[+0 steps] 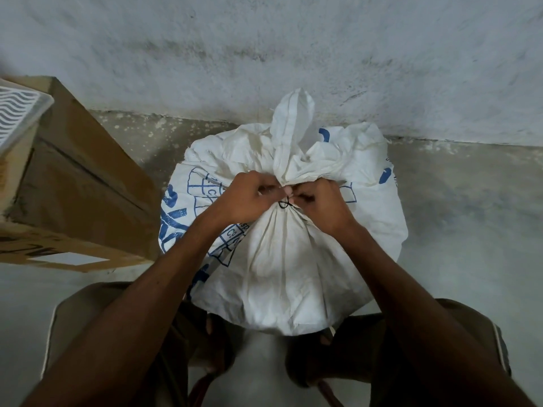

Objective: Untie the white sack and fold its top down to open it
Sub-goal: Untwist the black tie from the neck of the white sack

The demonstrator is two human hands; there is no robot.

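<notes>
A rough whitewashed wall (264,48) filled the top of the view, meeting a grey concrete floor (470,230) below it. On that floor, close against the wall and directly in front of the person, stood the white sack (293,274), a woven one with blue printing on its left and right sides. It bulged full, and its top was gathered into a tight neck (283,183), above which the loose end of fabric stood up against the wall. To the left stood a brown cardboard box (82,183) with a white label on its near face (a ribbed translucent plastic lid or tray (17,118) rested on its top corner).

Both bare forearms reached in from below. The left hand (249,195) and right hand (320,204) were drawn together at the neck, fingertips nearly meeting. Each was pinched closed around the thin dark tie (284,204) knotted just under the neck, though which strand each finger held could not be told.
</notes>
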